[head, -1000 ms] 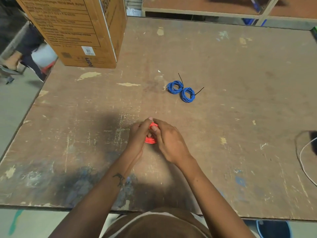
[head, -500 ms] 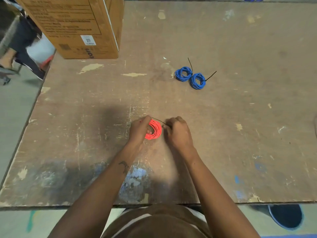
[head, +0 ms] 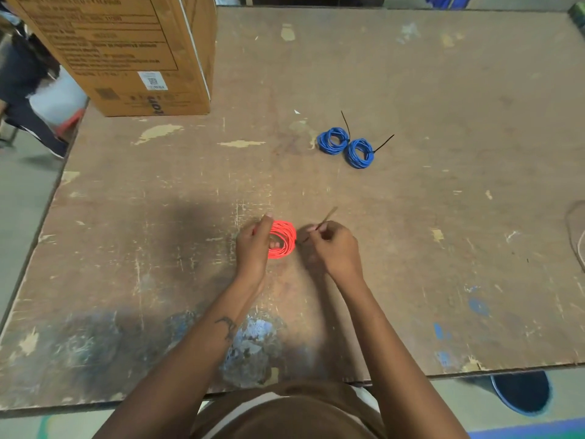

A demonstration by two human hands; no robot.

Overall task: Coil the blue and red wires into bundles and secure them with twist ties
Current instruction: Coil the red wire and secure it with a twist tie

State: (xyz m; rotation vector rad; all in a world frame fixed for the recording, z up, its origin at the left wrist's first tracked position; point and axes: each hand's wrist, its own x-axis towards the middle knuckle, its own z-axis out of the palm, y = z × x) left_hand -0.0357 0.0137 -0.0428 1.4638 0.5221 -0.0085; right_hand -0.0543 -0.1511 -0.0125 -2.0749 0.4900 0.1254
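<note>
Red coil sits upright in my left hand, fingers curled around its left side. Right hand pinches the tie tail just right of it. Farther back, two tied blue coils.

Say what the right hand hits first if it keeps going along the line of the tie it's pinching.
Probably nothing close: the right hand points its twist tie up-right over bare table, passing right of the blue coils.

Head view, steeply down onto table
</note>
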